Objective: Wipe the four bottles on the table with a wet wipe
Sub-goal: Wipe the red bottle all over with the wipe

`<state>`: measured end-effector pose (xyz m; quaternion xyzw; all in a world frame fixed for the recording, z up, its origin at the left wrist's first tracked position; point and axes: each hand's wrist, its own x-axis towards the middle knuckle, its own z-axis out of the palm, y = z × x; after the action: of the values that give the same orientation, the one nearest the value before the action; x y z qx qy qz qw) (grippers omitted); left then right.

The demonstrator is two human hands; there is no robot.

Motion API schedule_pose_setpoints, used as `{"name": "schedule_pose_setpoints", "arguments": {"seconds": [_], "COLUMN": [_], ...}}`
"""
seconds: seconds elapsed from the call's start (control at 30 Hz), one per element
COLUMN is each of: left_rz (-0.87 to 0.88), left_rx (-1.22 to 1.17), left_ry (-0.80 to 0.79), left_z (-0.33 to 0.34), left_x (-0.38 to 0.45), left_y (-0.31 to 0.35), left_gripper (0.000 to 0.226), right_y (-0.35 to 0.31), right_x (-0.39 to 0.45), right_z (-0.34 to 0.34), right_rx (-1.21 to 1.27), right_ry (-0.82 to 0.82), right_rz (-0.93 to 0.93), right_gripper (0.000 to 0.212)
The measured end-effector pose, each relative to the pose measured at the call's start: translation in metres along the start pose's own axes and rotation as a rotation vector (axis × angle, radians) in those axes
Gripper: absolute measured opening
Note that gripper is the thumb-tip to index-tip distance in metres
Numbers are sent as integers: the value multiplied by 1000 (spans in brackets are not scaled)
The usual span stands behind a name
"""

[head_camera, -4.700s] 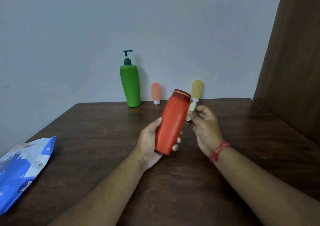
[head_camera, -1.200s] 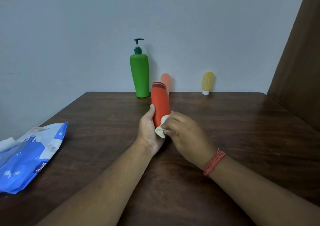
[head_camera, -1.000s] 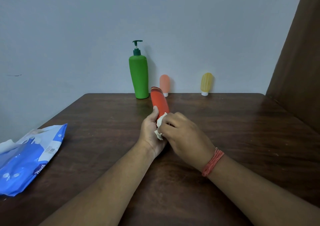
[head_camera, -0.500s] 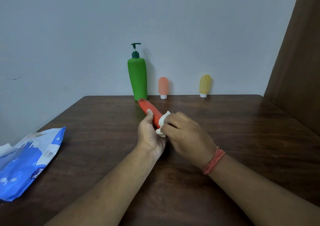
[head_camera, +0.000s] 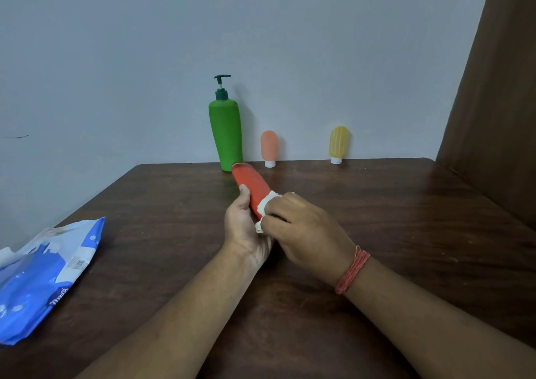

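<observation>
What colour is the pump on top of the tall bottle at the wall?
Dark green, above the lighter green bottle; the pump shows in the head view.

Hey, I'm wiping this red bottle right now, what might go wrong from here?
The red bottle points away, its far end close to the green pump bottle; a push might topple it. The left hand grips only its near end, so the right hand pressing the wet wipe might make it slip.

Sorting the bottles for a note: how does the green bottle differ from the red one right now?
The green bottle stands upright by the wall; the red bottle is tilted, pointing away. The green bottle is untouched; the red bottle is gripped by the left hand while the right hand presses a wipe on it. The green bottle has a pump top; the red bottle shows none. Both are plain and opaque.
</observation>
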<state>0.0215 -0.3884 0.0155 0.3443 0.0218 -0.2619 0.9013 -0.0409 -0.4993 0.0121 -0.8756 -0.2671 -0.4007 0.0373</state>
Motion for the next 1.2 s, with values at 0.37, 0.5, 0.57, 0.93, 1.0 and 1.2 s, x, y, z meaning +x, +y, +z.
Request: {"name": "schedule_pose_setpoints", "arguments": {"seconds": [0.37,0.5,0.57,0.93,1.0,1.2], "left_rz": [133,96,89,264,258,344], "left_rx": [10,150,278,649,781,1094], "left_ry": [-31,-115,-156,-123,-175,-209], "left_z": [-4,-9,-8,-7,-2,-55], "left_x": [5,7,6,9,9,83], "left_y": [2,-5,-11,-15,-21,-38], "left_gripper": [58,51,42,72,70,72], "right_y": [13,17,21,34,46,62], "right_x": [-5,-7,-7,-10,-11,-14], "right_z": [-3,-1,-2,-4,-9,-22], "right_rx": [154,130,113,39,79,125], "right_ry": [113,57,114,78,216,372], "right_rz": [198,239,292,320,406,562], "right_gripper": [9,18,17,38,40,30]}}
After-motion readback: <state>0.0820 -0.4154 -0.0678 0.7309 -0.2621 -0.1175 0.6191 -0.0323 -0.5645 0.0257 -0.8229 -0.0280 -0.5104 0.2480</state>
